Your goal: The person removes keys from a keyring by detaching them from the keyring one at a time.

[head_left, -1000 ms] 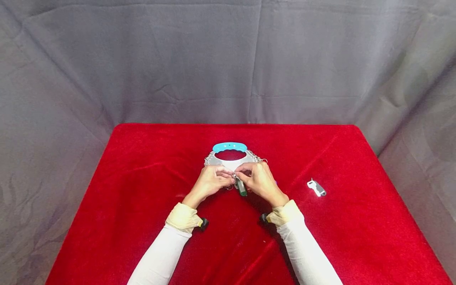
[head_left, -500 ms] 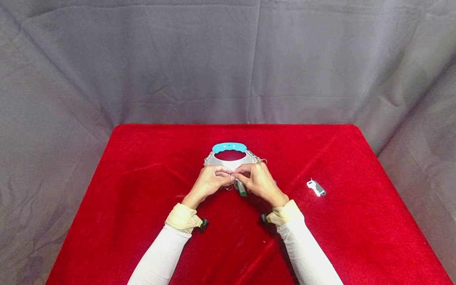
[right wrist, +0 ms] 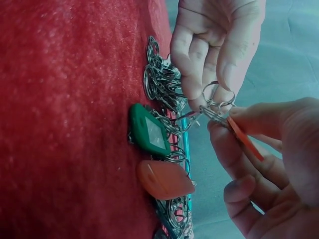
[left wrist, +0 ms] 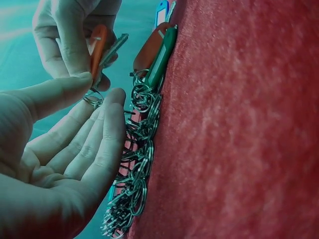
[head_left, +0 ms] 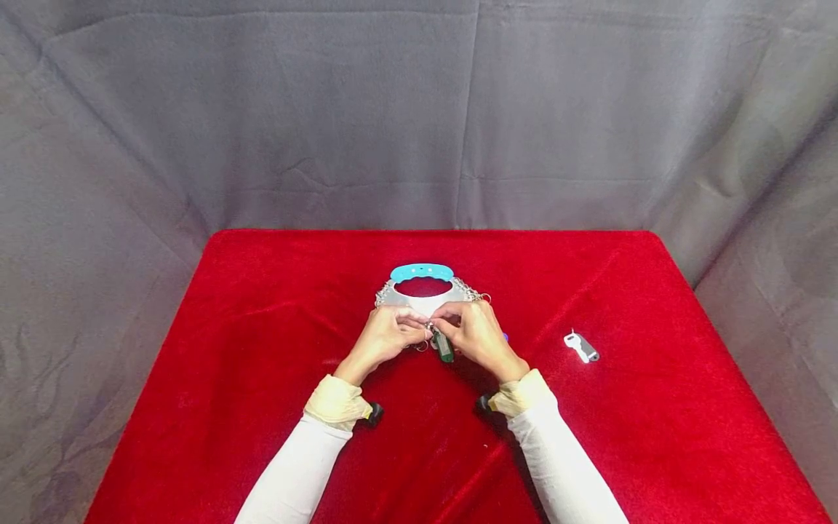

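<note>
In the head view my left hand [head_left: 388,336] and right hand [head_left: 479,333] meet at the near edge of a silver plate [head_left: 424,300] with a turquoise handle [head_left: 422,274]. My left thumb and fingers pinch a metal split ring [right wrist: 219,94]. Beside it, my right hand pinches an orange key tag [right wrist: 245,137]; a key [left wrist: 113,52] shows next to that tag in the left wrist view. Many linked metal rings [left wrist: 142,149] line the plate's edge, with a green key tag [right wrist: 149,130] and another orange key tag [right wrist: 164,179] hanging there.
A key with a grey tag [head_left: 581,346] lies to the right on the red cloth-covered table [head_left: 655,422]. A blue key tag [left wrist: 162,12] shows at the top of the left wrist view. Grey curtains [head_left: 340,109] surround the table.
Both hands stay at the plate's near edge. Only small finger shifts show around the ring; the plate and the key with the grey tag stay in place.
</note>
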### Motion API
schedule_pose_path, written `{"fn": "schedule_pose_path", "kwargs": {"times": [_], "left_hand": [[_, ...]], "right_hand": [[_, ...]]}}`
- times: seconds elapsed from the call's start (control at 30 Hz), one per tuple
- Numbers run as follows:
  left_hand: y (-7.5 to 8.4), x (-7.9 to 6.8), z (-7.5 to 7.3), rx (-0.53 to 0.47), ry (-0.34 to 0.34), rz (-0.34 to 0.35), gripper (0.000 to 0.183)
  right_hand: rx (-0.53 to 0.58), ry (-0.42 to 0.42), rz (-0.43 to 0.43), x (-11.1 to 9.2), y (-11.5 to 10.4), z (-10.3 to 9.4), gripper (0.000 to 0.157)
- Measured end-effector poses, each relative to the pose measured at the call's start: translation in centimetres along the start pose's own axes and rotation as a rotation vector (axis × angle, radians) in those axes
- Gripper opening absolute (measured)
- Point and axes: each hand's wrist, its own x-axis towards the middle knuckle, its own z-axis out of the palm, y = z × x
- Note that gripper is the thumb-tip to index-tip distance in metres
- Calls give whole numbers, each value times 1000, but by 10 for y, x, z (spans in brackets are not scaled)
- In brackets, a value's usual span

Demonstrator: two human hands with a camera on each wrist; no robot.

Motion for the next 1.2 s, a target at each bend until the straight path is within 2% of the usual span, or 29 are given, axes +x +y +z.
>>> {"fn": "schedule_pose_path", "kwargs": {"times": [0.27,0.43,0.6,0.93,1.2], "left_hand": [[0,0,1,-11,-9,-1,28],[-1,-3,2,-102,-45,-31,25],[-2,-2,2,-161,-42,-41,24],[-3,-1,0,-92,-16,-19,25],[-2,-1,0,-59,-33,9,25]], "right_hand": [[-11,6,14,0,-2,-1,5],[11,-9,-1,-2,-4,0,6],[19,-10,-23,-1,-4,0,5],[18,-12,-55,0,-3,1,5],[-6,8,-55,1,-2,2,5]]}}
